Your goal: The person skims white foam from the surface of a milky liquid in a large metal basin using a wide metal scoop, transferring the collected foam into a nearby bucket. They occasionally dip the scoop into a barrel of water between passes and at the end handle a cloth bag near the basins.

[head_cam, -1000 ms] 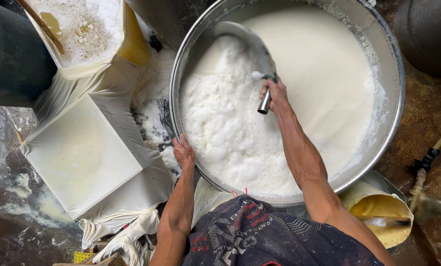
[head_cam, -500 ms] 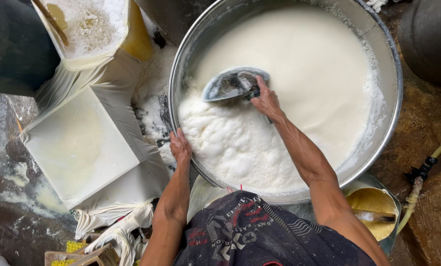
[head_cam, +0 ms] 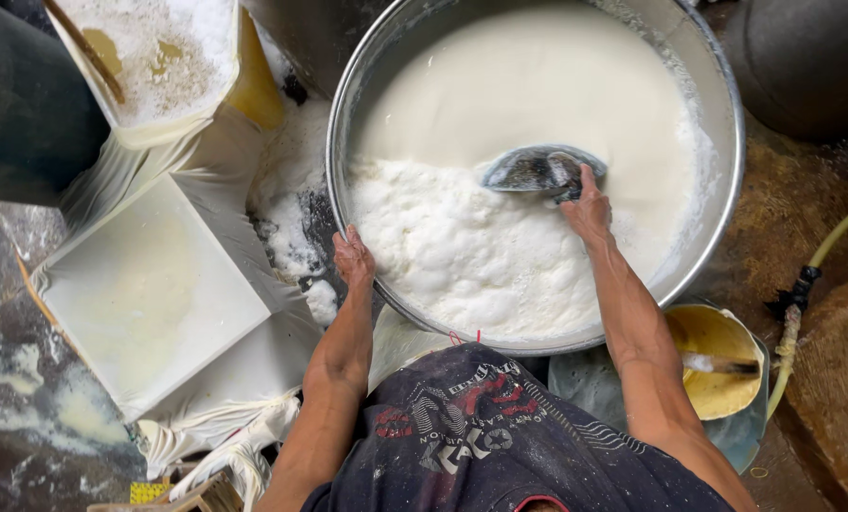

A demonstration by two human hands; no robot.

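Gripping the handle of a metal ladle (head_cam: pixel 540 171), my right hand (head_cam: pixel 587 210) has its fingers closed around it, the scoop lying at the surface of the white liquid in the big steel basin (head_cam: pixel 725 123), just beside the frothy curds (head_cam: pixel 462 251). My left hand (head_cam: pixel 353 258) rests on the near rim, fingers curled over it. I judge the wet ladle slippery and heavy when full; the handle end is the place to hold. A cloth-lined square mould (head_cam: pixel 149 294) sits left.

Basin (head_cam: pixel 718 104): dull brushed metal. Scoop (head_cam: pixel 537 171): wet glossy metal. Liquid (head_cam: pixel 537 85): smooth, matt; foam (head_cam: pixel 471 246): coarse, lumpy. Tray liner (head_cam: pixel 149 294): white cloth.
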